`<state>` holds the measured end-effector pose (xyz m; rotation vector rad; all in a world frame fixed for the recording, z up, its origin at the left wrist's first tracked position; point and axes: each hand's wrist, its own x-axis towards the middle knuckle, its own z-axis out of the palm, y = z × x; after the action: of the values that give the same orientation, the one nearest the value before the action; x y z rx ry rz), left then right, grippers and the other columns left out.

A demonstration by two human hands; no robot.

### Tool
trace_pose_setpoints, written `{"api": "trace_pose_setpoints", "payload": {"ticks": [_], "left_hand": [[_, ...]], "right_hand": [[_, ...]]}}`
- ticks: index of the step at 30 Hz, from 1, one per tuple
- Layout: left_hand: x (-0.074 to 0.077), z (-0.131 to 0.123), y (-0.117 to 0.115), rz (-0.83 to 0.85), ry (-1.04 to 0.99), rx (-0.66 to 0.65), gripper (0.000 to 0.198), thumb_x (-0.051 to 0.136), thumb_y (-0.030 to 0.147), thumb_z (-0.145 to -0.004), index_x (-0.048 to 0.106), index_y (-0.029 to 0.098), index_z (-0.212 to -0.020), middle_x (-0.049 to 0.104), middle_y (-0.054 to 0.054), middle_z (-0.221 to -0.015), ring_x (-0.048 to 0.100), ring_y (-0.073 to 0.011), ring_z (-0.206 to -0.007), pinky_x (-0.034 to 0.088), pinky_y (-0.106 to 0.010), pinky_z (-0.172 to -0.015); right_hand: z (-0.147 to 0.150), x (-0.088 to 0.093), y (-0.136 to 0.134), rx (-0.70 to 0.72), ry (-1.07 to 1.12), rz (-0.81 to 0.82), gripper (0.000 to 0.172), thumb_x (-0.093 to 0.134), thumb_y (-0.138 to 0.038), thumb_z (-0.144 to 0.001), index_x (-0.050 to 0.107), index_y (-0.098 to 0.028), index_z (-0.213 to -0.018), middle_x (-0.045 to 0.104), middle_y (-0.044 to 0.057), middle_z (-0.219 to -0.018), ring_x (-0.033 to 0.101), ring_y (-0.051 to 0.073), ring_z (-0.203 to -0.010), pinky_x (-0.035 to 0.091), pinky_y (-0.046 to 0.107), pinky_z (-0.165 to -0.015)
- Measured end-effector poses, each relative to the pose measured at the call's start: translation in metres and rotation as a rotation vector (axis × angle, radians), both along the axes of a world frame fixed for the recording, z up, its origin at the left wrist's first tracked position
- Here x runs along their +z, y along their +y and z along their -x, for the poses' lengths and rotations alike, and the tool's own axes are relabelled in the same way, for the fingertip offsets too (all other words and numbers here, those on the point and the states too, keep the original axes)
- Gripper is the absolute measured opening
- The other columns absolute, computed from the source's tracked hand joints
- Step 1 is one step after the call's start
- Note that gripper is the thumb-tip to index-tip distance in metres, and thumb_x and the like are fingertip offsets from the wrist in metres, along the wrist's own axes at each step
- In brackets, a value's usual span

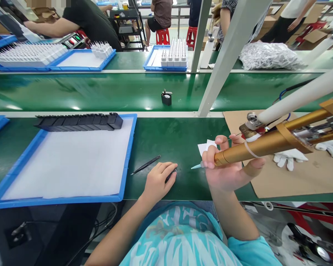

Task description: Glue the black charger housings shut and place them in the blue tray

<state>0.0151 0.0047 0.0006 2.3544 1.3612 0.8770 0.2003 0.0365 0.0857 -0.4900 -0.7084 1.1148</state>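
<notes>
My left hand [159,180] rests on the green table [169,136] with its fingers closed round a small dark object [170,174], mostly hidden by the fingers. Black tweezers [145,164] lie just to its left. My right hand [224,170] is wrapped round the front of a gold cylindrical dispenser [255,146], whose pale blue tip [196,166] points left, above the table. Small white paper pieces [204,147] lie behind that hand. A blue-rimmed tray [127,159] at the left carries a row of black parts [80,122] along its back edge.
One black part [166,98] sits on the green conveyor [113,90]. Slanted white posts [227,55] stand in front at the right. White gloves [290,158] lie on cardboard [302,181]. Beyond are trays of white parts [174,55], a plastic bag [269,55] and several people.
</notes>
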Motion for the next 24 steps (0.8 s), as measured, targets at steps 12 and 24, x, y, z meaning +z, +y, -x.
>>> {"api": "trace_pose_setpoints", "payload": {"ticks": [12, 24], "left_hand": [[0.002, 0.000, 0.007, 0.469, -0.199, 0.098, 0.035, 0.059, 0.043, -0.088, 0.057, 0.025, -0.119, 0.065, -0.003, -0.092, 0.062, -0.0207, -0.084, 0.046, -0.030, -0.073], [0.026, -0.009, 0.006, 1.338, -1.674, -0.035, 0.049, 0.072, 0.051, -0.076, 0.060, 0.019, -0.110, 0.061, 0.000, -0.075, 0.055, -0.0102, -0.053, 0.033, -0.018, -0.044]], "right_hand": [[-0.008, -0.002, 0.002, -0.070, -0.026, 0.015, 0.048, 0.051, -0.069, -0.076, 0.065, -0.029, -0.099, 0.057, -0.002, -0.092, 0.052, 0.009, -0.038, 0.034, 0.027, -0.034], [-0.012, -0.003, 0.006, -0.154, -0.033, 0.051, 0.047, 0.056, -0.068, -0.073, 0.063, -0.028, -0.098, 0.057, -0.002, -0.094, 0.052, 0.009, -0.039, 0.034, 0.027, -0.036]]}}
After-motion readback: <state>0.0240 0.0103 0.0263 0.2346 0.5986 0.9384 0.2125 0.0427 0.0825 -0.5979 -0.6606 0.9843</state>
